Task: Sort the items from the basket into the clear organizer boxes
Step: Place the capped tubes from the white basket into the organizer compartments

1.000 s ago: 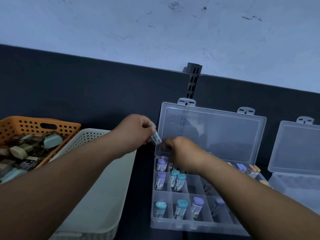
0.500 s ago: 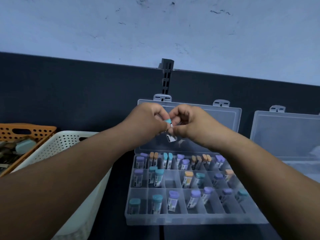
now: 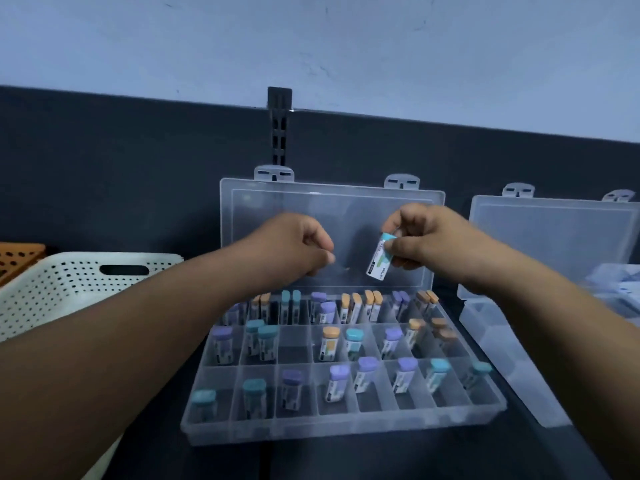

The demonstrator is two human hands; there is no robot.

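Observation:
A clear organizer box (image 3: 346,429) lies open in front of me, its lid leaning back against the dark wall panel. Its compartments hold several small items with teal, purple and orange caps. My right hand (image 3: 426,242) pinches a teal-capped white item (image 3: 380,261) by its top, above the box's back row. My left hand (image 3: 298,247) hovers to the left of it with its fingers curled and nothing in them. The orange basket (image 3: 19,259) peeks in at the far left edge.
A white perforated basket (image 3: 69,289) stands left of the box. A second clear organizer (image 3: 498,344) with its lid up sits on the right. The surface is dark, backed by a dark panel and a pale wall.
The teal-capped item passed from my left hand to my right hand, which drew it to the right. My left hand let go. The view swung left to right over the box.

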